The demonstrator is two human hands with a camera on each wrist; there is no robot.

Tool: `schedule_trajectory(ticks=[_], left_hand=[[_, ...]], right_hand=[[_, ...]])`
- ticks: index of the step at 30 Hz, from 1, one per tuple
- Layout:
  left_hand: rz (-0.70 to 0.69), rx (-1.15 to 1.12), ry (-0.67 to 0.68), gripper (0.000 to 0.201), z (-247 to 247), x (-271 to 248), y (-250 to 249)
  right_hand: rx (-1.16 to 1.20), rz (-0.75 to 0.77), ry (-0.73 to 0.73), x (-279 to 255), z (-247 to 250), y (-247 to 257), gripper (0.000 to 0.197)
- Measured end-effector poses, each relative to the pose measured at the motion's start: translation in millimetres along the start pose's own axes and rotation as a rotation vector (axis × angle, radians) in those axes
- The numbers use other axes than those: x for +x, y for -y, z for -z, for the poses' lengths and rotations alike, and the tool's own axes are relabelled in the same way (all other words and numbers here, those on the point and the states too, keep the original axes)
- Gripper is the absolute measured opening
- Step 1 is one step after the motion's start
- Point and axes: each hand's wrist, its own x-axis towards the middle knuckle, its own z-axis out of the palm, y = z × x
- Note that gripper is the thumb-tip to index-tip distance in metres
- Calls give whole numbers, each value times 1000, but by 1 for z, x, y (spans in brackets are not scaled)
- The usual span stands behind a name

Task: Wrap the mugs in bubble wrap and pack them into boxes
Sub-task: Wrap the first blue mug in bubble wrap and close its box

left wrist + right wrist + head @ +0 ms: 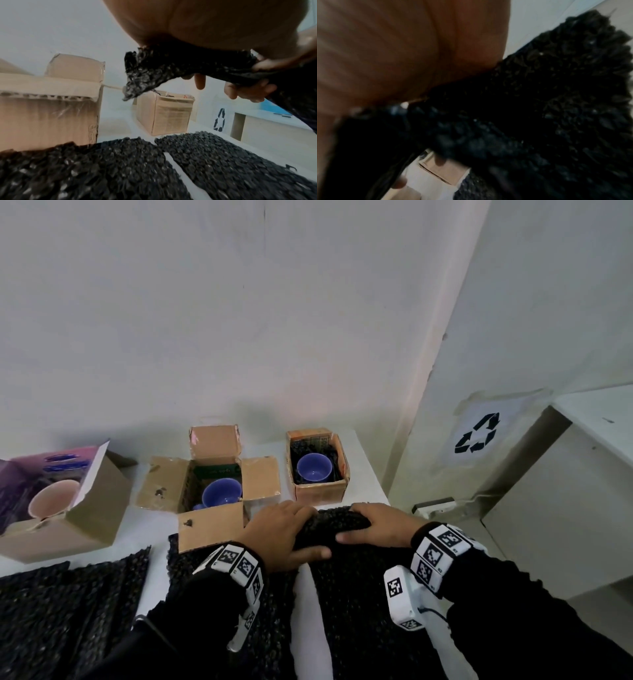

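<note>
Lying at the near right of the white surface (310, 604), a bundle of black bubble wrap (330, 527) was gripped from both ends. The left hand (279, 534) was curled over its left end, thumb along the near side, and the right hand (380, 525) was curled over its right end in the same way. What the bundle enclosed could not be told. In the left wrist view the bundle (171, 67) was seen raised off the flat sheets, with fingertips (199, 82) showing beneath it. The right wrist view was dark and blurred, filled by palm and wrap.

Flat sheets of bubble wrap (363, 611) were spread under and beside the forearms. Just beyond the hands an open cardboard box (209, 522) held a blue mug (221, 491). To its right a smaller cardboard box (320, 491) held a second blue mug (313, 468) bedded in black wrap. Well to the left, a larger box (89, 515) held a pink mug (51, 501). A recycling sign (478, 436) was stuck low on the wall at the right.
</note>
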Motion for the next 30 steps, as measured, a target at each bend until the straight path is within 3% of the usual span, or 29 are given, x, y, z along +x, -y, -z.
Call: schedule_trajectory(ticks=[4, 7, 9, 13, 16, 18, 24, 25, 28, 30], left_hand=[[23, 12, -137, 44, 13, 13, 18], [43, 103, -154, 32, 19, 27, 35], [79, 122, -172, 27, 22, 36, 45], [166, 128, -343, 22, 32, 56, 51], [237, 74, -487, 18, 30, 72, 58], [258, 113, -485, 14, 24, 80, 61], [113, 278, -93, 14, -3, 82, 63], [116, 267, -50, 15, -5, 81, 62], [147, 194, 26, 40, 1, 81, 60], [144, 215, 53, 41, 3, 85, 60]], right_hand=[[256, -52, -8, 17, 17, 12, 48], [-103, 38, -62, 37, 31, 14, 22], [-163, 98, -100, 48, 39, 14, 15], [-128, 193, -394, 72, 51, 12, 24], [-357, 295, -696, 89, 55, 14, 33], [-511, 290, -762, 100, 54, 14, 35], [-757, 313, -415, 118, 39, -2, 19], [-766, 320, -372, 117, 39, -5, 17], [-755, 289, -268, 119, 41, -10, 36], [-753, 239, -204, 122, 46, -5, 35]])
